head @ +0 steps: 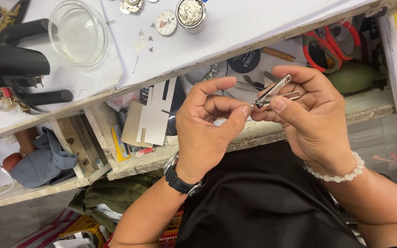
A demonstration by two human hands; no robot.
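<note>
Steel nail clipper [272, 94] between both hands, above cluttered drawer [368, 108].

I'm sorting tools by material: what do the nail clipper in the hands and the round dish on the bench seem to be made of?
The nail clipper, held by the right hand at the left hand thumb, looks like polished metal, probably steel: silvery with bright reflections. The round dish looks like clear glass, possibly plastic: the white surface shows through and its rim glints.
</note>
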